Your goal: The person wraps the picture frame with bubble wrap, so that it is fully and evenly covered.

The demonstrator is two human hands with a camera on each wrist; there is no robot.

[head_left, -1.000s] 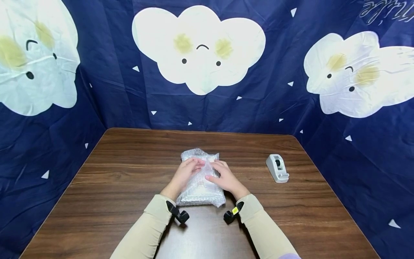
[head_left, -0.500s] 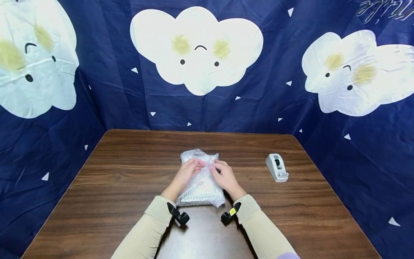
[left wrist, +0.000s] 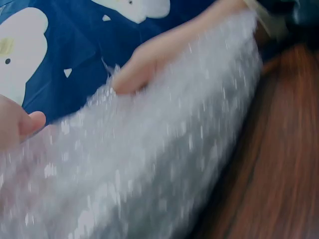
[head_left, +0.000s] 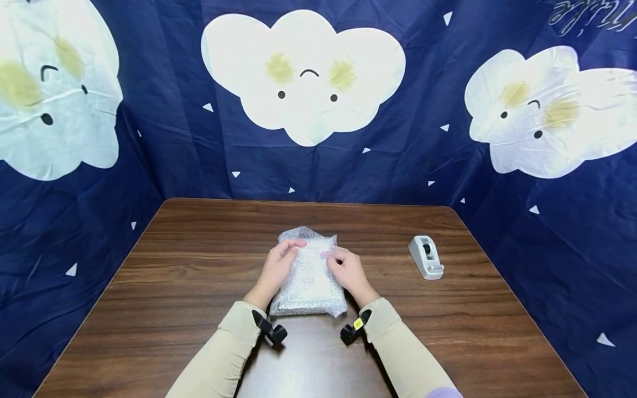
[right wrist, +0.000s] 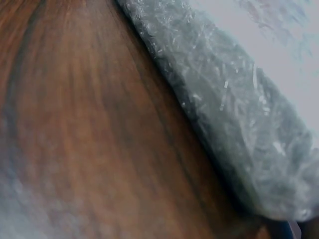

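A flat package wrapped in clear bubble wrap lies on the table in front of me. My left hand is over its upper left side, fingers reaching across the wrap, thumb and index fingertips slightly apart. With thumb and index finger, my right hand pinches the bubble wrap near the upper right edge. In the left wrist view the blurred bubble wrap fills the middle, with part of my left hand at the left edge and my right hand behind. The right wrist view shows the package's wrapped side; what it encloses is unclear.
A white tape dispenser stands to the right on the brown wooden table. Dark blue cloth with white cloud prints encloses the back and sides. A wrist camera is strapped to each sleeve.
My left hand has drawn back a little to the left, away from my right hand. The right thumb has come up from the wrap's middle to the fingers at the upper right edge.
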